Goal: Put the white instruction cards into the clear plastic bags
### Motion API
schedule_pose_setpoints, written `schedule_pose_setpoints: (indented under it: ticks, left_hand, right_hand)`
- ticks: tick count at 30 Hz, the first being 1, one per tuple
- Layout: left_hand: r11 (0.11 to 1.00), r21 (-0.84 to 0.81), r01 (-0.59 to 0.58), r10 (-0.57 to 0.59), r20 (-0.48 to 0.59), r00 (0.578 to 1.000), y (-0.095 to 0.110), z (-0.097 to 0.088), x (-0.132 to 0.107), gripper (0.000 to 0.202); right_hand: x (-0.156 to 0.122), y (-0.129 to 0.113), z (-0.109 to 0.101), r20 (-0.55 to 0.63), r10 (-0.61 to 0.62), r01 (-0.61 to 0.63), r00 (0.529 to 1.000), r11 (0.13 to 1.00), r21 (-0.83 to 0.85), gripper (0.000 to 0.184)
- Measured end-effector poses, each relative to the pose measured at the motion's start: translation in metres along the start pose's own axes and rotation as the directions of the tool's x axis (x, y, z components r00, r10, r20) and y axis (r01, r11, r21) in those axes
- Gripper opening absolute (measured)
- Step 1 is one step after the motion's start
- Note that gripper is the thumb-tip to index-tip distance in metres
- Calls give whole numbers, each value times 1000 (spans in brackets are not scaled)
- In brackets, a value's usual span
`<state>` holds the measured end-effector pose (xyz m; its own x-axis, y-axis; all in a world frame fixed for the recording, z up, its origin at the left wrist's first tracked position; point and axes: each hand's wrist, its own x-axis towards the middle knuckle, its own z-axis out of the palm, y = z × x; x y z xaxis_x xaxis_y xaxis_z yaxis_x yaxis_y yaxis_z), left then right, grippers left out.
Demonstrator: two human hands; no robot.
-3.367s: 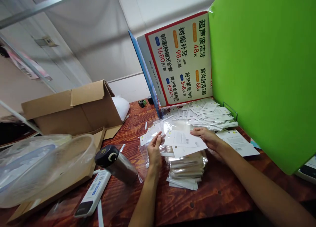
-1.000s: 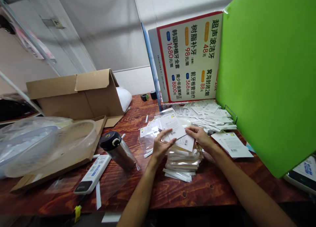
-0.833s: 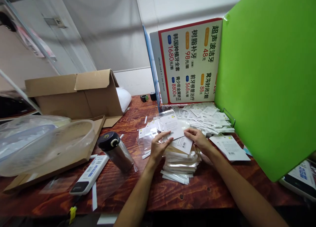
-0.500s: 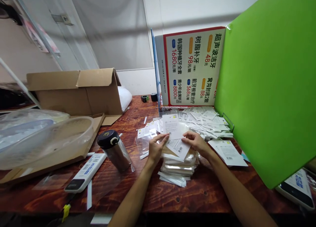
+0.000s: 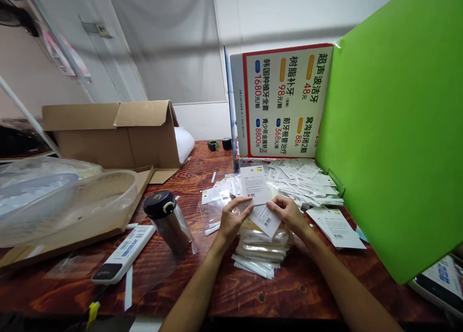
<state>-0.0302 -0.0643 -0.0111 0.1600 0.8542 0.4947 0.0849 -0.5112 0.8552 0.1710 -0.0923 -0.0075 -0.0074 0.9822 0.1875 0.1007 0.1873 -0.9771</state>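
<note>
My left hand [image 5: 231, 220] pinches the lower left corner of a white printed card [image 5: 254, 182] with a yellow mark. My right hand [image 5: 288, 213] has thumb and finger closed at the top right corner of a second white card [image 5: 266, 220], which lies tilted below the first one. Both cards are over a stack of clear plastic bags [image 5: 262, 250] with white edge strips. Whether the upper card is inside a clear bag, I cannot tell.
Behind my hands spreads a heap of bagged cards [image 5: 307, 180]; loose cards [image 5: 338, 227] lie right. A green board [image 5: 390, 129] stands at the right. A dark-lidded bottle [image 5: 168, 221], a power strip [image 5: 125, 255], a plastic basket [image 5: 101, 197] and a cardboard box [image 5: 108, 134] are left.
The view has shifted slightly. Both hands stay at the two cards, with the right fingers drawn a little closer around the lower card's corner.
</note>
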Motion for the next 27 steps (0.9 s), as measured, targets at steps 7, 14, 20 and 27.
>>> schedule_pose_setpoints:
  ticks: [7, 14, 20, 27]
  left_hand:
    - [998, -38, 49, -51, -56, 997, -5, 2, 0, 22]
    - [990, -97, 106, -118, -123, 985, -9, 5, 1, 28]
    - [977, -161, 142, -161, -115, 980, -6, 4, 2, 35]
    - [990, -81, 117, -126, -108, 986, -10, 0, 5, 49]
  right_hand:
    - [1, 1, 2, 30, -4, 4, 1000, 1000, -6, 46]
    - [-1, -3, -1, 101, -12, 11, 995, 1000, 9, 46]
    - [-1, -5, 0, 74, 4, -7, 997, 999, 40, 43]
    - [14, 15, -9, -274, 62, 27, 960, 950, 310, 40]
